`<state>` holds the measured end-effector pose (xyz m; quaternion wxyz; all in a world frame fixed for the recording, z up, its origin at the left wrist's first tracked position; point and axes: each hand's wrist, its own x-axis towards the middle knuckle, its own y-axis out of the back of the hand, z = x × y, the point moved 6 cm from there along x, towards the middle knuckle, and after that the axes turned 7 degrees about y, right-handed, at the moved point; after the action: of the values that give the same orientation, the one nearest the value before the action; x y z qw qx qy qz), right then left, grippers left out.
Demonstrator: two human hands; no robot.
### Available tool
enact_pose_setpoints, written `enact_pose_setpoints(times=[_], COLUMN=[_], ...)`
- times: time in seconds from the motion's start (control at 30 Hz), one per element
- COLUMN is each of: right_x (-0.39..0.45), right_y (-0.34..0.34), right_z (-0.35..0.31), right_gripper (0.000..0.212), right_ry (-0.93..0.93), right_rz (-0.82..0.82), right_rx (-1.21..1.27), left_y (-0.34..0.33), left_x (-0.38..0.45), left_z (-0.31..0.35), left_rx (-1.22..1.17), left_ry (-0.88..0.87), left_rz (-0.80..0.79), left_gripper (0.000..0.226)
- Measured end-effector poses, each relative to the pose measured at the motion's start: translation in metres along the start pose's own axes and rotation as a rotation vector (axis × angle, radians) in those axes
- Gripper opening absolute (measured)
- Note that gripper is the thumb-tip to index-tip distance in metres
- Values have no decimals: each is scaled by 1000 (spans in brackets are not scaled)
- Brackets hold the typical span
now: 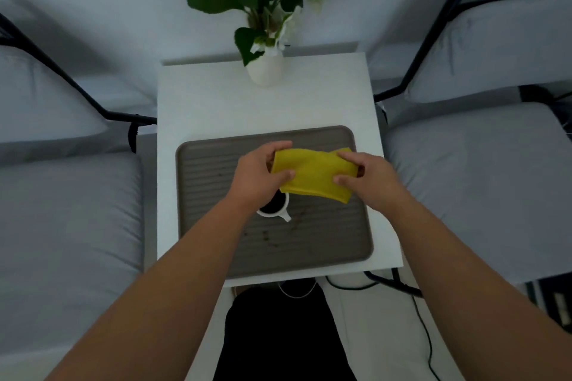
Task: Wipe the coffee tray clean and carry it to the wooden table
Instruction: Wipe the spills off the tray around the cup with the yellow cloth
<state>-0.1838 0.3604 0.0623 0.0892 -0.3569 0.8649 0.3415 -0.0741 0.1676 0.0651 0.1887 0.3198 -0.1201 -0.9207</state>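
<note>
Two bare forearms reached in from the bottom of the view, above dark trousers [278, 334] and a pale floor crossed by a thin black cable [428, 337]. Beyond them a grey ribbed tray [213, 226] lay on a white surface [210, 102], close to its near edge, with brown spots and smears scattered over its near half. A white cup [275, 206] of dark coffee stood on the tray, partly hidden under the left wrist, its handle pointing toward the near right. Above the middle of the tray both hands held a folded yellow cloth [312, 172] stretched between them: the left hand [258, 172] pinched its left end between thumb and curled fingers, and the right hand [366, 175] pinched its right end the same way. Whether the cloth touched the tray could not be told. At the far edge of the surface stood a white vase [266, 69] with green leaves and white flowers. Grey cushioned chairs [62, 226] with black frames flanked the surface on both sides.
</note>
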Motion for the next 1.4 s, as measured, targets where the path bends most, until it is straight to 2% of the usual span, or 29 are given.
enact_pose_setpoints(times=[0.07, 0.17, 0.23, 0.33, 0.43, 0.5, 0.6, 0.67, 0.77, 0.9, 1.0, 1.07, 1.13, 1.2, 1.33, 1.4], right_x=[-5, -17, -22, -24, -7, 12, 39, 52, 53, 53, 62, 66, 71, 79, 90, 90], right_y=[8, 16, 17, 11, 4, -1, -6, -14, -43, -96, -116, -121, -126, -135, -166, -178], right_z=[5, 24, 39, 49, 68, 79, 80, 73, 68, 68, 70, 72, 70, 60, 32, 27], right_gripper=[30, 15, 10, 10, 14, 20, 50, 65, 65, 69, 71, 67, 63, 58, 58, 56], right_ry=[74, 120, 57, -72, -159, -167, -83, -13, -27, -53, -95, -85, -11, 163, 634, 756], right_rz=[64, 191, 179, 122, 224, 327, 407, 401, 314, 218, 284, 350, 361, 285, -41, -204], right_rx=[-171, -177, 7, 479, 562, 451, 221, -59, -423, -520, -495, -506, -535, -540, -562, -569], left_y=[-9, -28, -37, -46, -56, -64, -74, -68, -34, 11, 43, 67, 85, 93, 105, 109], left_x=[-2, 0, 6, 18, 32, 36, 32, 29, 30, 41, 46, 44, 37, 28, 19, 17], left_z=[4, 8, 5, -3, -13, -20, -29, -35, -43, -76, -113, -142, -170, -188, -190, -193], left_rx=[152, 382, 503, 553, 591, 696, 871, 896, 767, 754, 808, 789, 719, 638, 375, 306], left_ry=[-43, -105, -72, 18, 45, 8, -98, -151, -116, -55, -64, -12, 58, 42, -27, -9], left_rz=[60, 87, 109, 74, -14, -55, -73, 14, 224, 284, 331, 410, 477, 511, 605, 627], left_gripper=[40, 27, 26, 31, 35, 38, 36, 37, 41, 48, 51, 53, 54, 56, 56, 56])
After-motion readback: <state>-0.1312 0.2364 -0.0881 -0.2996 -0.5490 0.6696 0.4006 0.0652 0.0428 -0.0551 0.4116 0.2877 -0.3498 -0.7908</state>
